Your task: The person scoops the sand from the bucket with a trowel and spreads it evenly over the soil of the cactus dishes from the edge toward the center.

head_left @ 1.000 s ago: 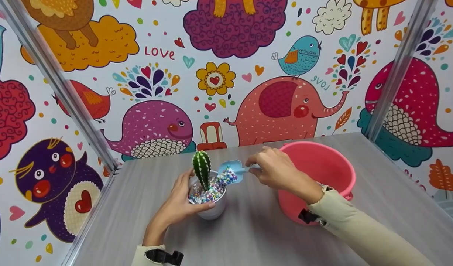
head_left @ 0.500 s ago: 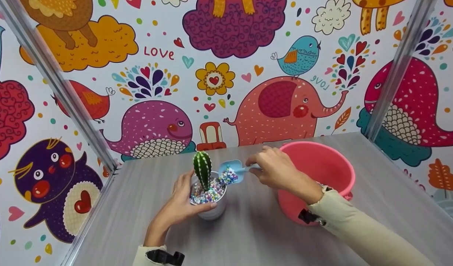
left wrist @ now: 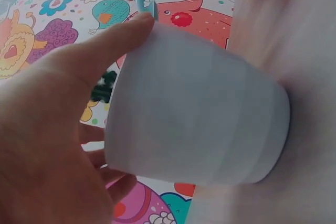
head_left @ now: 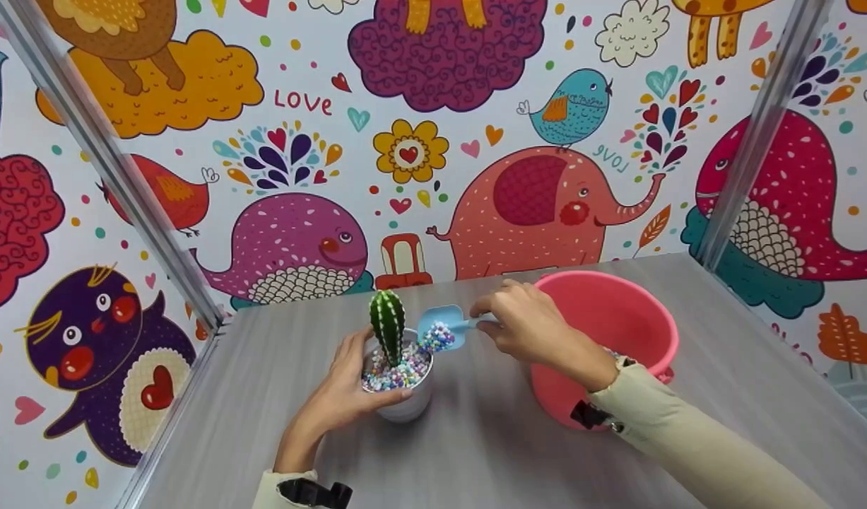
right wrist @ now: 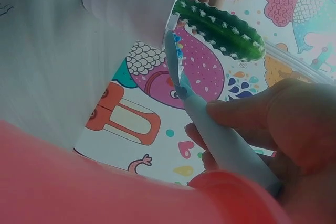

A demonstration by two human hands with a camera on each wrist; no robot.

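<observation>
A green cactus [head_left: 387,326] stands in a white pot [head_left: 406,408] filled near the rim with small multicoloured beads [head_left: 398,373]. My left hand [head_left: 345,389] grips the pot by its rim, thumb at the near side and fingers round the far side; the left wrist view shows the pot wall [left wrist: 199,114] close up. My right hand [head_left: 528,329] holds a light blue scoop [head_left: 444,316] by its handle [right wrist: 220,140]. The scoop bears a heap of beads, and its tip is at the pot's right rim.
A pink bucket [head_left: 606,311] stands on the grey table [head_left: 475,452] to the right, under my right forearm. A few beads show inside it, mostly hidden by the wrist. Printed cartoon panels [head_left: 412,71] with metal posts [head_left: 762,127] enclose the table.
Almost nothing differs. The scoop stays at the pot's rim with its beads, and both hands keep their holds; only slight shifts of the view and the pot show.
</observation>
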